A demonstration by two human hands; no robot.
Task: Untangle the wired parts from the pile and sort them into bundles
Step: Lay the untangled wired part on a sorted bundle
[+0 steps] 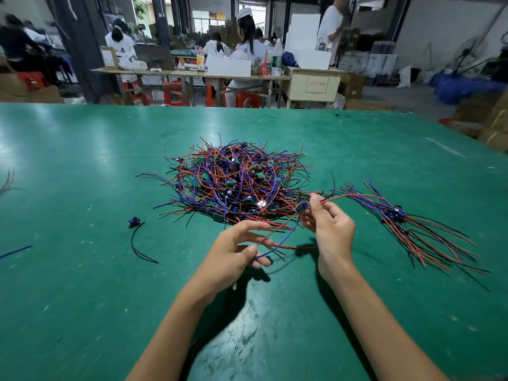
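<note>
Tangled pile of red, blue and black insulated wires (pixel 236 182) with small green circuit boards and dark components caught among the strands, lying mid-table on the scuffed green work mat (pixel 82 284). Right hand (pixel 330 229), raised just beside the pile's near right edge, pinches one small wired part with a blue component (pixel 301 208) between thumb and fingertips; its red and blue leads trail down and to the left. Left hand (pixel 239 248), near the right hand and slightly lower, pinches those thin leads between thumb and forefinger — the remaining fingers spread and relaxed. To the right, well apart from the pile, a sorted bundle of wired parts (pixel 406 224) lies with its components gathered together and its red and black leads fanned toward the near right. To the left — a single dark part with two black leads (pixel 136 232), alone on the mat.
</note>
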